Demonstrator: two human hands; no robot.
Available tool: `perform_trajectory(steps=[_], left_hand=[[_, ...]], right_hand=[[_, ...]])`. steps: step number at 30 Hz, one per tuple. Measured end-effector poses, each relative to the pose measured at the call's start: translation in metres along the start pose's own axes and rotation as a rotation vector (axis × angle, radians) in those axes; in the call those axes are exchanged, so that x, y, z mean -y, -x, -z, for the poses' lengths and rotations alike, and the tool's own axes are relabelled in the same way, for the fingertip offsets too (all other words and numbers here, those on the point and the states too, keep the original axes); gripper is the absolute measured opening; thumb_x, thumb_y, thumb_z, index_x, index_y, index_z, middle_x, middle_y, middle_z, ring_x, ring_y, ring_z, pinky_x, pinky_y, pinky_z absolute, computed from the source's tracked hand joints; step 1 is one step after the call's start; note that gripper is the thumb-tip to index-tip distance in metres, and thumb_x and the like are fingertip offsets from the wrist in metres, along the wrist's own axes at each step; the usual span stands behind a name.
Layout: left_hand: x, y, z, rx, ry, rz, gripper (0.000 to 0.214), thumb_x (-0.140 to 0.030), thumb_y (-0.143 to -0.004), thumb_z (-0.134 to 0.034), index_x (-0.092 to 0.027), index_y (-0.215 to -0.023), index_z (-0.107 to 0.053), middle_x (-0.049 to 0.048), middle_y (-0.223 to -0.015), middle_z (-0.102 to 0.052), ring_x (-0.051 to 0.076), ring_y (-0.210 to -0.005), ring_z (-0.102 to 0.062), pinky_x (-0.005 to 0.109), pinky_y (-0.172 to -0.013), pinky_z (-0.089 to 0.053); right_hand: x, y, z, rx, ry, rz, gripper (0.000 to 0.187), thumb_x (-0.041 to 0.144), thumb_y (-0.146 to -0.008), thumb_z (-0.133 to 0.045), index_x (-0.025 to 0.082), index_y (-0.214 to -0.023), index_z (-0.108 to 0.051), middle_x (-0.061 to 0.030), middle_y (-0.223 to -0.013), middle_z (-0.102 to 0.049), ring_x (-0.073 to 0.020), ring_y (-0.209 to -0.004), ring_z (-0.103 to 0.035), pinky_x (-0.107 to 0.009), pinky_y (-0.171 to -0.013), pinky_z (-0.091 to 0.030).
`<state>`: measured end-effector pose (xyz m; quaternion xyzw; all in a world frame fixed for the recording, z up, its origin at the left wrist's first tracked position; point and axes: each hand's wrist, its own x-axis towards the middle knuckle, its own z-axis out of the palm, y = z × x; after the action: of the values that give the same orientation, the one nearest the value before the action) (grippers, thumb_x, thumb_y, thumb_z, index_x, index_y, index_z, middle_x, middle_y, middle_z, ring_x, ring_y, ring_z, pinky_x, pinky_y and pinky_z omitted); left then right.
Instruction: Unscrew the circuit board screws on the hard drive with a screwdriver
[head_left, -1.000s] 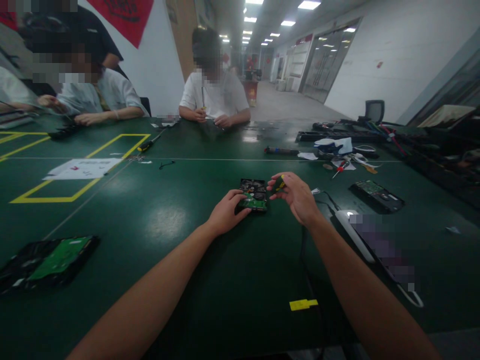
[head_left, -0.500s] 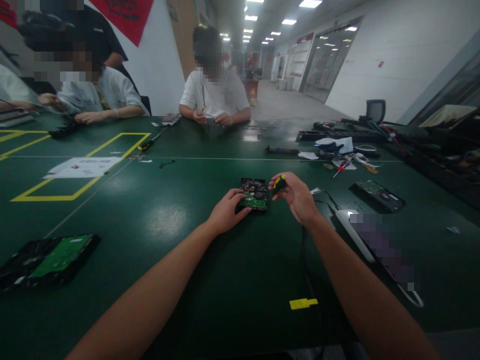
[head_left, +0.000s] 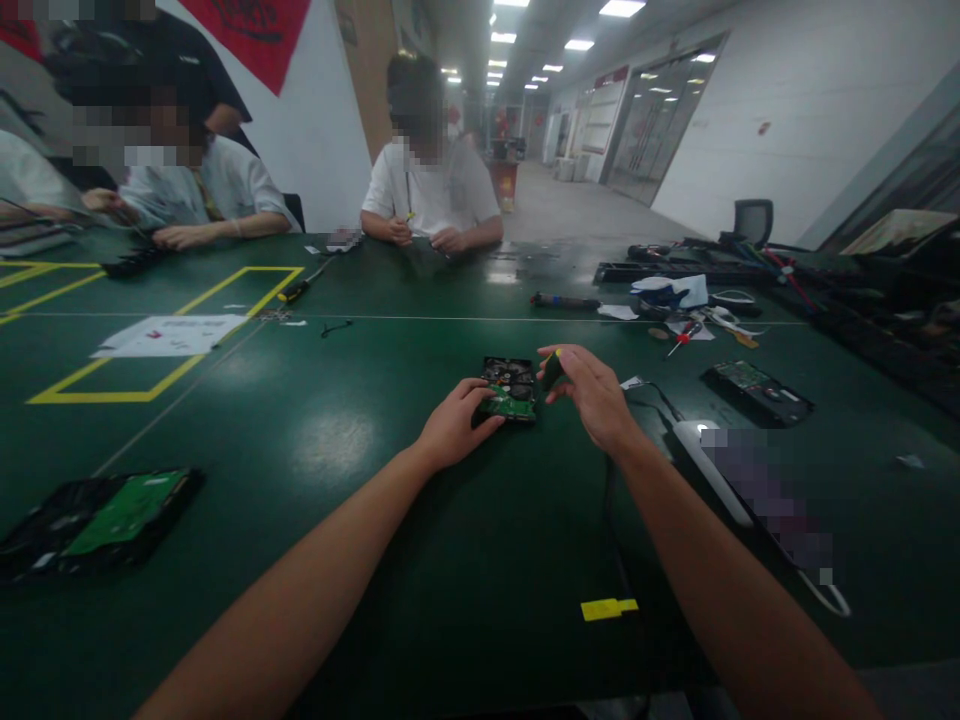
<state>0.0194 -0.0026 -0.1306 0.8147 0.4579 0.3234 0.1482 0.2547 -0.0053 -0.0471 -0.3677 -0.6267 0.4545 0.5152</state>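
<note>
In the middle of the table lies a hard drive (head_left: 513, 390), its green circuit board facing up at the near end. My left hand (head_left: 459, 422) grips its left side, fingers over the top edge of the board and thumb along the near edge. To the right of the drive, my right hand (head_left: 589, 392) is closed around a screwdriver (head_left: 552, 372) with a black and yellow handle. Its shaft and tip are too small and dark to make out, so I cannot tell whether it touches the drive.
More hard drives lie at the left (head_left: 112, 515) and right (head_left: 757, 392). A phone-like device (head_left: 765, 490) with a cable is beside my right forearm. Another screwdriver (head_left: 304, 283), a paper sheet (head_left: 169, 336) and a red-handled screwdriver (head_left: 681, 340) lie farther back. Several people sit across the table.
The screwdriver handle has turned in my right hand, showing less yellow, and the fingers have shifted around it. My left hand and the hard drive stay in place.
</note>
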Motion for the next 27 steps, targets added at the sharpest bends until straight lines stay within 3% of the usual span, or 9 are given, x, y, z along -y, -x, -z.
perform_trajectory(steps=[6, 11, 18, 22, 27], left_hand=[[0.0003, 0.0003, -0.0005, -0.011, -0.005, -0.011, 0.042, -0.044, -0.089, -0.063, -0.022, -0.125, -0.059, 0.0107, -0.136, -0.051, 0.026, -0.123, -0.056, 0.044, -0.106, -0.048], [-0.0007, 0.0002, -0.0001, -0.007, -0.006, -0.001, 0.042, -0.045, -0.089, -0.062, -0.023, -0.125, -0.059, 0.0105, -0.136, -0.051, 0.027, -0.123, -0.056, 0.045, -0.105, -0.049], [-0.0011, 0.0002, 0.0003, 0.001, -0.009, 0.004, 0.042, -0.044, -0.089, -0.063, -0.023, -0.126, -0.058, 0.0108, -0.136, -0.052, 0.027, -0.123, -0.057, 0.046, -0.104, -0.05], [0.0002, 0.0005, -0.001, -0.003, -0.004, 0.005, 0.043, -0.044, -0.088, -0.064, -0.024, -0.126, -0.058, 0.0105, -0.136, -0.052, 0.027, -0.123, -0.057, 0.046, -0.104, -0.05], [-0.0002, 0.0004, -0.0001, -0.001, -0.006, 0.008, 0.042, -0.045, -0.089, -0.063, -0.024, -0.125, -0.058, 0.0103, -0.137, -0.051, 0.027, -0.123, -0.056, 0.046, -0.104, -0.05]], right_hand=[[-0.0004, 0.0023, -0.004, -0.007, -0.099, -0.019, 0.027, 0.049, -0.092, -0.061, 0.024, -0.101, -0.065, -0.0062, -0.105, -0.068, -0.0213, -0.096, -0.065, -0.032, -0.067, -0.058], [-0.004, 0.0012, -0.0012, -0.015, -0.151, -0.041, 0.031, 0.052, -0.095, -0.053, 0.025, -0.109, -0.063, -0.0069, -0.103, -0.068, -0.0213, -0.094, -0.065, -0.035, -0.07, -0.058], [-0.0006, 0.0004, -0.0014, -0.012, -0.042, -0.019, 0.031, 0.047, -0.094, -0.057, 0.03, -0.119, -0.066, -0.0046, -0.102, -0.064, -0.0207, -0.096, -0.062, -0.03, -0.064, -0.057], [0.0006, 0.0017, -0.0033, -0.038, 0.012, 0.009, 0.027, 0.047, -0.091, -0.062, 0.029, -0.11, -0.07, -0.004, -0.106, -0.064, -0.019, -0.092, -0.06, -0.029, -0.063, -0.057], [-0.0011, 0.0018, -0.0028, -0.023, -0.107, -0.014, 0.028, 0.048, -0.092, -0.06, 0.026, -0.107, -0.069, -0.0058, -0.104, -0.068, -0.0212, -0.097, -0.064, -0.034, -0.072, -0.059]])
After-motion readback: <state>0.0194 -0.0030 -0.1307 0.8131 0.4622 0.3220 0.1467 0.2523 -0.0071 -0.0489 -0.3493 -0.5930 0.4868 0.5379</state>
